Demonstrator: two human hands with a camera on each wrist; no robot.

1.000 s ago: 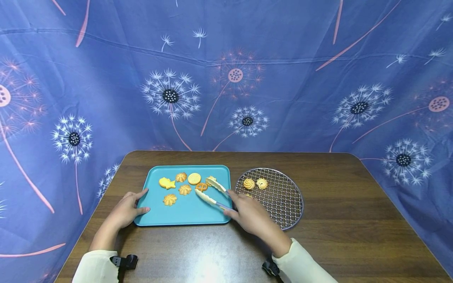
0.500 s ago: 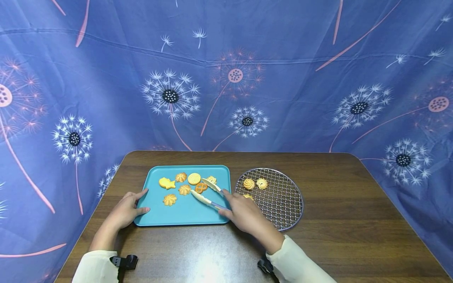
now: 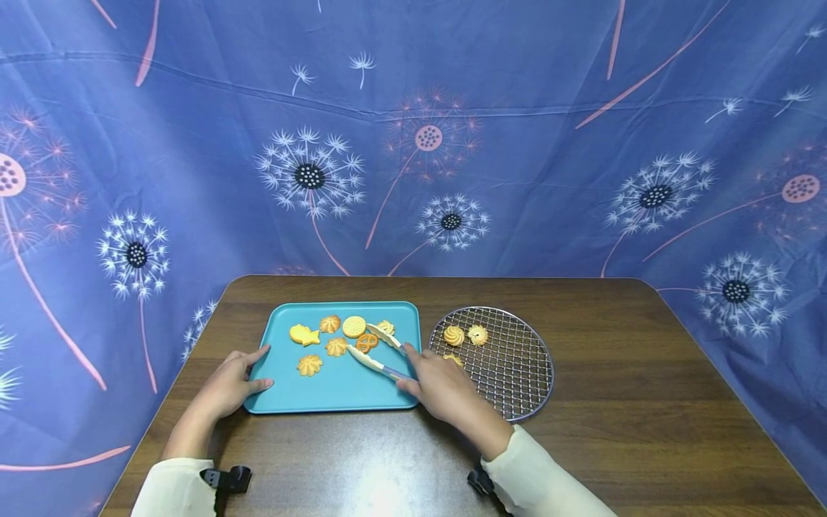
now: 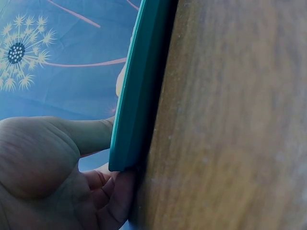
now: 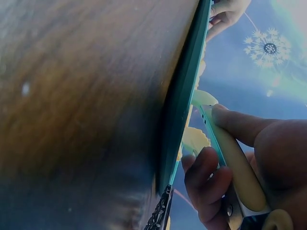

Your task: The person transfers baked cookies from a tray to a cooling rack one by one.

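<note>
My left hand (image 3: 226,384) holds the left edge of a turquoise tray (image 3: 323,396); in the left wrist view the thumb lies over the rim and fingers are at its underside. With my right hand (image 3: 446,388) I grip tongs (image 3: 367,357), whose pale tips are spread low over the tray. Between those tips lies a pretzel cookie (image 3: 367,342). A flower-shaped cookie (image 3: 385,327) is partly covered by the far tip. Also on the tray are a fish-shaped cookie (image 3: 304,334), a round cookie (image 3: 354,327) and ridged cookies (image 3: 309,365).
Right of the tray stands a round wire cooling rack (image 3: 517,366). It bears a swirl cookie (image 3: 454,335), a ring-shaped cookie (image 3: 478,334) and another cookie (image 3: 454,358) partly hidden by my right hand. The brown table (image 3: 646,402) extends rightward; a blue patterned cloth (image 3: 536,179) hangs behind.
The right hand and tongs have shifted slightly left, bringing the tips to either side of the pretzel cookie. The left hand and tray stay in place.
</note>
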